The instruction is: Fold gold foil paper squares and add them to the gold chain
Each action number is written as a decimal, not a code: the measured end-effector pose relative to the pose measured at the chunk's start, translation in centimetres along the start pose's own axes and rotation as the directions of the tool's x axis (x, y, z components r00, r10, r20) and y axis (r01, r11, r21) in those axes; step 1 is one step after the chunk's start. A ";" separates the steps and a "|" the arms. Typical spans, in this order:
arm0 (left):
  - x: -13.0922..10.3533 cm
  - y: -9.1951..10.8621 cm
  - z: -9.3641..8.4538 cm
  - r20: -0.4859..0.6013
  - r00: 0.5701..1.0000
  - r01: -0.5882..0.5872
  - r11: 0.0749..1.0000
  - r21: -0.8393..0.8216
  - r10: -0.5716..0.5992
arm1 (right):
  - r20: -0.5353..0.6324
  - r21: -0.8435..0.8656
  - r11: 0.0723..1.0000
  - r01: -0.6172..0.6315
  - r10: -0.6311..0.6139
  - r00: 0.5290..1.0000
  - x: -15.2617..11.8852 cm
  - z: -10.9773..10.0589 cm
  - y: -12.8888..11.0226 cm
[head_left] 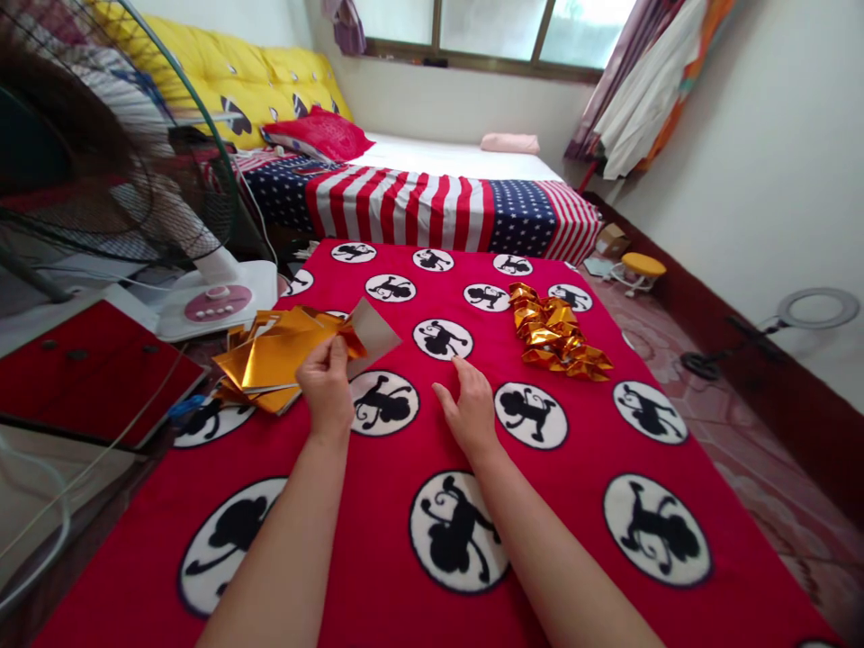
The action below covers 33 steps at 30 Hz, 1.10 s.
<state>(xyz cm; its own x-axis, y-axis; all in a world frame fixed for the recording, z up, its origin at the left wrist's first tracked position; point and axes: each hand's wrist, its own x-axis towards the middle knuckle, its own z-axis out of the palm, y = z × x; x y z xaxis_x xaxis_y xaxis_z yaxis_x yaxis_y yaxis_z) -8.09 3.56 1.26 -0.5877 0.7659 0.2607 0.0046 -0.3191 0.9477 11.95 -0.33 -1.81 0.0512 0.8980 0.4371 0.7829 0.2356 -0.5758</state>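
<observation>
My left hand [328, 382] pinches the edge of a gold foil sheet [374, 333], whose pale grey side faces up. Just left of that hand lies a loose stack of shiny gold foil sheets [274, 355]. My right hand [469, 405] rests over the red cloth [378, 486] with its thumb and fingers apart, holding nothing. Farther right on the cloth sits a pile of folded gold foil pieces [553, 333].
An electric fan [220, 301] stands at the left beside a red panel [87, 369]. Behind the cloth is a bed with a flag-patterned cover [432, 207]. A yellow stool [643, 265] and a ring light [816, 308] are at the right.
</observation>
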 end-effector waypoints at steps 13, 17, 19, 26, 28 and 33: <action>-1.9 0.1 1.0 0.551 0.623 0.706 0.702 -0.090 -0.555 | -0.056 0.406 0.914 0.007 0.018 0.998 -0.1 -1.1 -0.1; -2.5 -1.5 1.3 0.491 0.724 0.594 0.800 -0.087 -0.484 | -0.076 0.379 0.925 0.037 -0.009 0.997 -0.1 -1.3 0.0; -2.7 -2.2 1.5 0.390 0.794 0.545 0.830 -0.118 -0.466 | -0.080 0.295 0.952 0.076 -0.054 0.995 -0.2 -1.5 0.0; -2.9 -2.7 1.7 0.333 0.815 0.523 0.850 -0.069 -0.474 | -0.001 0.137 0.960 0.246 -0.248 0.969 -0.4 -2.3 -0.3; -2.7 -2.4 1.6 0.415 0.791 0.528 0.844 -0.094 -0.449 | -0.052 0.189 0.963 0.189 -0.183 0.982 -0.4 -2.2 0.1; -2.5 -1.8 0.9 0.666 0.720 0.189 0.979 0.083 -0.195 | -0.102 0.310 0.950 0.023 0.010 0.995 -0.4 -2.0 0.9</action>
<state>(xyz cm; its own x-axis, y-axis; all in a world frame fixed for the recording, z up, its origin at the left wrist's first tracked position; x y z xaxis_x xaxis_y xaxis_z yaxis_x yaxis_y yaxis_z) -5.91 2.69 -0.98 0.1151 0.9855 0.1250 -0.0390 -0.1213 0.9919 13.89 -1.17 -1.16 0.1216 0.8576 0.4998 0.5529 0.3596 -0.7516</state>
